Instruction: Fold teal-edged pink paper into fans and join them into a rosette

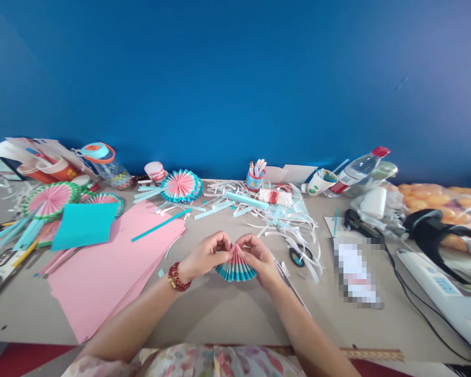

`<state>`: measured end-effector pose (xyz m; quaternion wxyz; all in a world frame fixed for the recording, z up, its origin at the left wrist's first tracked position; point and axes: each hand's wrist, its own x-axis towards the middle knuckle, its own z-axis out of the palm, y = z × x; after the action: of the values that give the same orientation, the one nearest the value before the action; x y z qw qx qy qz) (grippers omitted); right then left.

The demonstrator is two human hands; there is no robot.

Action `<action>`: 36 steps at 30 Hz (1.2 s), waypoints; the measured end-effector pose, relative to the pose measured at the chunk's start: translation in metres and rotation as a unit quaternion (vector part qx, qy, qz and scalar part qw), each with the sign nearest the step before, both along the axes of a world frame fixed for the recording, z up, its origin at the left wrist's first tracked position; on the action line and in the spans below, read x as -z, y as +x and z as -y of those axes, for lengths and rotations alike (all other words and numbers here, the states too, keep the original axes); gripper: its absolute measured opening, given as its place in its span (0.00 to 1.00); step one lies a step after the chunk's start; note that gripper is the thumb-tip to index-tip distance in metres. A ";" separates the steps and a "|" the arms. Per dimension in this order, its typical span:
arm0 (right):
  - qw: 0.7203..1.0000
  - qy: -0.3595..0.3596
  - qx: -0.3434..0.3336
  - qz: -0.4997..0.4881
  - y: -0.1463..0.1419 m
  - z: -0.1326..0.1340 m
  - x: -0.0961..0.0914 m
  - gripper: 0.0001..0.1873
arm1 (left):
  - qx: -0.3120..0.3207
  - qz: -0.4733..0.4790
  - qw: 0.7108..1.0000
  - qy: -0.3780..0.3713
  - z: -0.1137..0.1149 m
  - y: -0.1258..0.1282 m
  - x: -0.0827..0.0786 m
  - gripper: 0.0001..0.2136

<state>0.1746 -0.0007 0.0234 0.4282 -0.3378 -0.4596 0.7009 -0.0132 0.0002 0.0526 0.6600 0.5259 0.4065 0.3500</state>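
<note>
Between my two hands is a small pleated paper fan (236,268), pink at its narrow top and banded in blue and white along its spread lower edge. My left hand (210,255), with a red bead bracelet at the wrist, pinches the fan's upper left side between thumb and fingers. On the opposite side, my right hand (258,256) pinches it near the pink top. The fan is held just above the table, its folds pointing downward. Partly hidden behind my right forearm are scissors (298,255) with dark handles, lying on the table.
Pink paper sheets (118,262) and a teal sheet (84,225) lie at left. Finished paper rosettes (181,186) and scattered paper strips (243,201) spread across the back. A bottle (357,173), a phone-like blurred item (357,275), a cable and a power strip (439,277) are at right.
</note>
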 end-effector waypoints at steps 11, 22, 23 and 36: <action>0.999 -0.036 0.005 -0.029 0.002 -0.003 -0.002 0.16 | -0.003 0.058 0.996 -0.069 0.000 -0.001 -0.003 0.16; 0.996 0.068 0.049 -0.001 -0.001 -0.001 0.016 0.22 | -0.033 0.107 0.990 -0.085 0.000 -0.002 -0.005 0.13; 0.995 0.085 0.048 0.004 -0.001 -0.001 0.017 0.22 | -0.035 0.111 0.989 -0.086 0.000 -0.002 -0.004 0.13; 0.976 0.186 0.079 0.076 0.002 -0.006 0.022 0.21 | -0.031 0.154 0.983 -0.098 0.002 0.000 -0.006 0.10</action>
<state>0.1765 0.0055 0.0016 0.5015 -0.3399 -0.5851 0.5391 -0.0127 -0.0020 0.0590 0.7519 0.3858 0.3484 0.4053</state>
